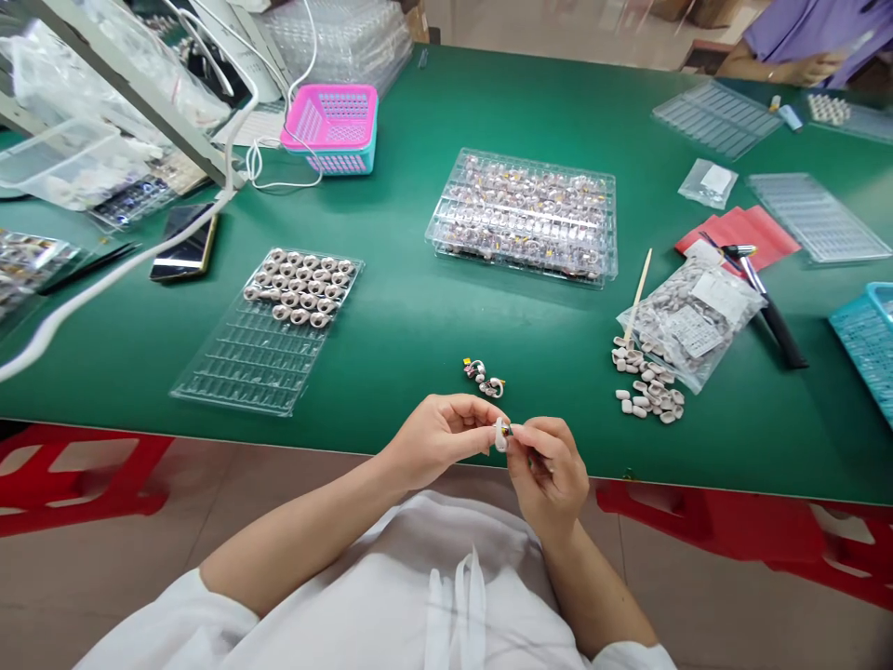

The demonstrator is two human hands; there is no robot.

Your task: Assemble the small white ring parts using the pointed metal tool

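At the table's front edge, my left hand [443,435] pinches a small pale earphone-like part [500,435] between thumb and fingertips. My right hand [551,470] is closed at the part's right side, its fingertips on a tiny dark and yellow piece there. Just beyond my hands lie a few similar curved parts [481,378] with yellow tabs. To the right is a loose pile of small pale shell pieces [652,391], beside a clear bag of more shells [690,312]. On the left, a clear slotted tray [244,358] holds rows of pale parts [299,287] in its far half.
Stacked clear trays [523,219] full of parts stand at the back centre. A pink and teal basket [331,130], a phone [185,242] and a white cable [126,270] are left. A black-handled tool [774,321] and red sheets [739,233] lie right. Another person [816,42] sits far right.
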